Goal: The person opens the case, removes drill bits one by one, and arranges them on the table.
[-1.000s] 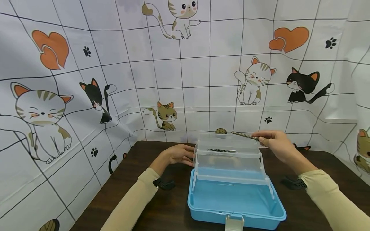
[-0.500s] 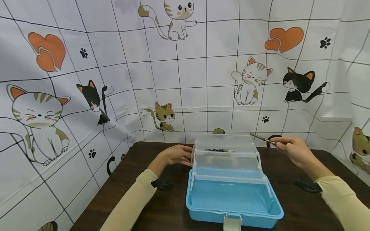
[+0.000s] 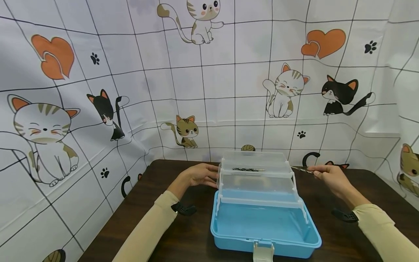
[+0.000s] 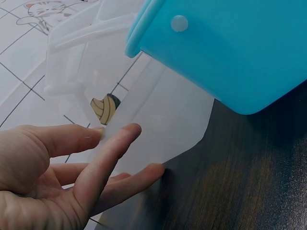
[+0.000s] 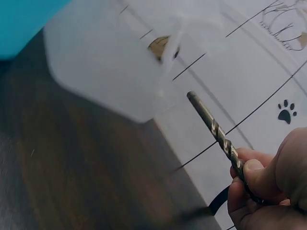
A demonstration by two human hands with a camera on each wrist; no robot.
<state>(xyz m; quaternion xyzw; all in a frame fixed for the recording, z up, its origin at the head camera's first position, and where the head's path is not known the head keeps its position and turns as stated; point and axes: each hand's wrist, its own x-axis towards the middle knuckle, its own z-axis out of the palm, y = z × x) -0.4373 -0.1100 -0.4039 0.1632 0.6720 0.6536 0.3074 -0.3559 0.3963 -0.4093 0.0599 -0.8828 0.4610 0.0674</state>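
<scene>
A blue toolbox (image 3: 262, 222) stands with its lid back and translucent trays (image 3: 256, 182) raised. In the upper tray lies dark twisted metal, one or more drill bits (image 3: 248, 169). My right hand (image 3: 335, 180) pinches a spiral drill bit (image 5: 216, 127) between thumb and fingers, just right of the trays. The bit's smooth shank points away from the hand, toward the box, and the fingers cover its other end. At the box's left side, my left hand (image 3: 199, 175) has its fingers loosely extended, fingertips right at the translucent lid (image 4: 163, 115).
The box rests on a dark wooden table (image 3: 183, 233). A pale latch (image 3: 263, 251) hangs from its front. Behind and to the sides hangs a white cloth (image 3: 216, 83) with gridlines and printed cats. Black bands circle both wrists.
My right hand has moved away from above the tray to the right with the drill bit, then slightly lower. The left hand and the box have stayed in place.
</scene>
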